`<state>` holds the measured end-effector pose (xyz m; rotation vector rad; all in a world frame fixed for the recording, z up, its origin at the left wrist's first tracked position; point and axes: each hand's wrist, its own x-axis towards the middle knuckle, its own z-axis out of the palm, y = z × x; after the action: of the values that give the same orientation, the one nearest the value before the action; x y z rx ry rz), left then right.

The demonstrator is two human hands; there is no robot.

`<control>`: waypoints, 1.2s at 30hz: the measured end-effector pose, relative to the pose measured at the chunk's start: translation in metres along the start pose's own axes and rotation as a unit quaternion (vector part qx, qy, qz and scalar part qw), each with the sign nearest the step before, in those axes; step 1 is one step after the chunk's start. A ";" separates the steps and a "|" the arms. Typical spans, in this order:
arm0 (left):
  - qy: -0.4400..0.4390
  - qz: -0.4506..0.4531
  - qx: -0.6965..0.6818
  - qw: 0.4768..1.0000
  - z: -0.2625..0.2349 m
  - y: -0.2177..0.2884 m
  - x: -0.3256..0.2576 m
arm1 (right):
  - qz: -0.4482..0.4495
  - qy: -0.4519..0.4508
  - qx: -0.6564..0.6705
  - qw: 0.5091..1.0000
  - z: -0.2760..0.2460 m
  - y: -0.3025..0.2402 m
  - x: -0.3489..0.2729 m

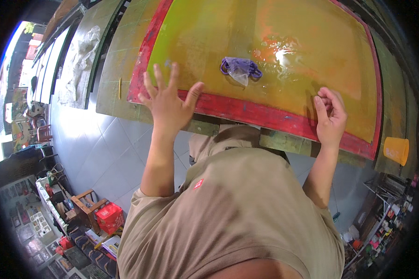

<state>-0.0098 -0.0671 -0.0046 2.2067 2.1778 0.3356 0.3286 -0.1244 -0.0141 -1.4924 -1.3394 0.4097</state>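
Observation:
A large screen-printing frame (251, 109) with red-painted edges and yellow-green mesh (307, 79) lies in front of me. My left hand (170, 102), fingers spread wide, hangs over the frame's near left corner and holds nothing. Over the near right part is my right hand (331, 116), its fingers curled toward the thumb; whether something small is pinched there is hidden. Between the hands, farther in on the mesh, sits a bundle of purple cord (255, 70) with a crumpled clear plastic bag (238, 74). Glossy wet-looking patches shine to its right.
An orange plastic cup (396, 150) stands by the frame's right corner. At left, crumpled clear plastic sheeting (81, 60) lies on a neighbouring board, and a thin yellow stick (120, 88) rests on the worktable (114, 67). Behind me are a wooden stool (86, 204) and a red box (110, 217).

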 end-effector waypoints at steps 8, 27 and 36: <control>0.128 0.205 -0.242 0.940 0.007 0.050 -0.013 | 0.034 0.048 0.069 0.996 0.000 0.006 -0.001; 0.025 0.238 -0.341 0.909 -0.016 0.076 0.099 | 0.033 0.044 0.106 0.993 -0.002 0.004 0.000; -0.289 0.161 -0.477 0.814 0.020 0.066 0.165 | 0.016 -0.014 -0.016 1.000 0.000 -0.024 0.013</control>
<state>0.0589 0.0972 0.0092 1.7033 0.9538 0.5197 0.3200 -0.1171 0.0103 -1.5416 -1.3512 0.4320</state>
